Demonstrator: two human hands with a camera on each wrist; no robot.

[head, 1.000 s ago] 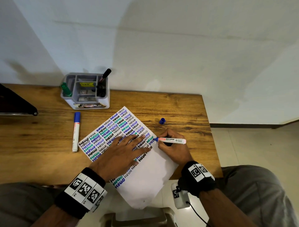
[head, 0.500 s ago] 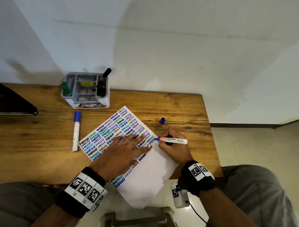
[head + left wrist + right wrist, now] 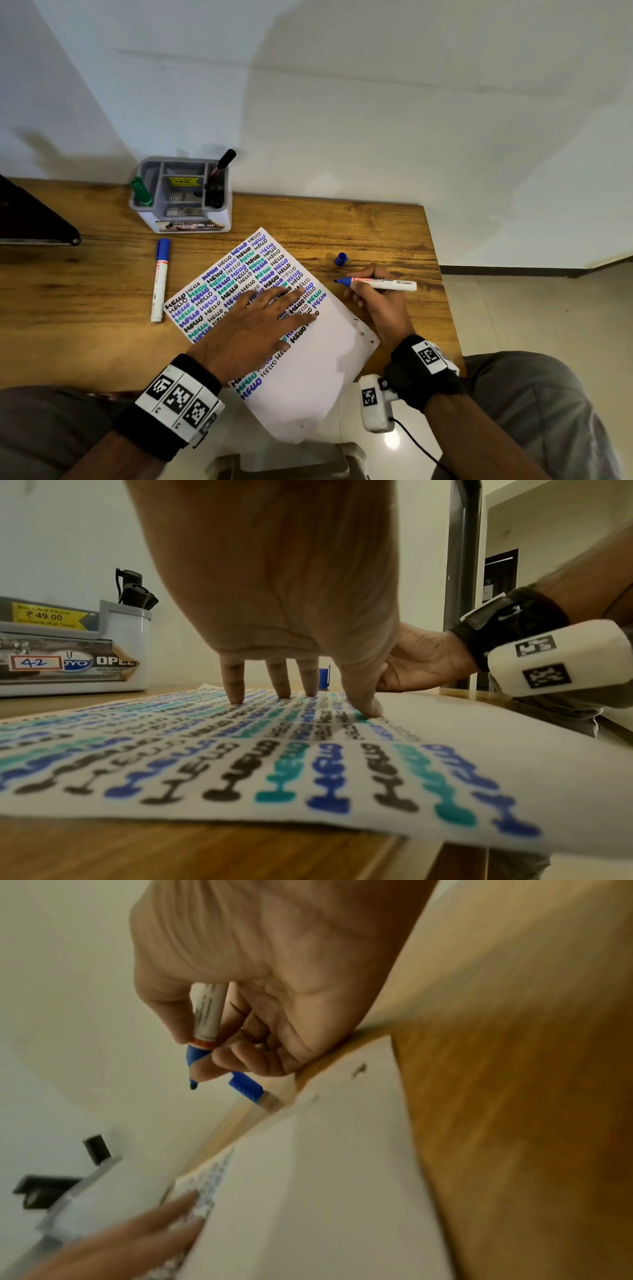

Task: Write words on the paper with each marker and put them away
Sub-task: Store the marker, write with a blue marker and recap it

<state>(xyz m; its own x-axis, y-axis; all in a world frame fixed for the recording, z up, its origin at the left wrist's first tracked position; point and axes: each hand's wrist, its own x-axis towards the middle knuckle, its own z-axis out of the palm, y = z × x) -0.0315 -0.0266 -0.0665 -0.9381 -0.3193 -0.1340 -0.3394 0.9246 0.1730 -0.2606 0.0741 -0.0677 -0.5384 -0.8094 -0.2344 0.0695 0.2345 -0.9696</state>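
Wooden desk (image 3: 359,222) against a white wall carries the paper (image 3: 308,370), its lower corner overhanging; the left hand (image 3: 253,325) presses flat on it with straight fingers, while beside its right edge the right hand (image 3: 380,298) pinches an uncapped blue marker (image 3: 380,283), the blue cap (image 3: 341,259) just beyond

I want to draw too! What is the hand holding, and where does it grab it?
The right hand pinches an uncapped blue-tipped white marker near its blue front end. The left hand holds nothing.

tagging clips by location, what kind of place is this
Probably a home or small office desk: a wooden table against a plain wall, a desk organiser with markers, tiled floor, a doorway in the left wrist view.
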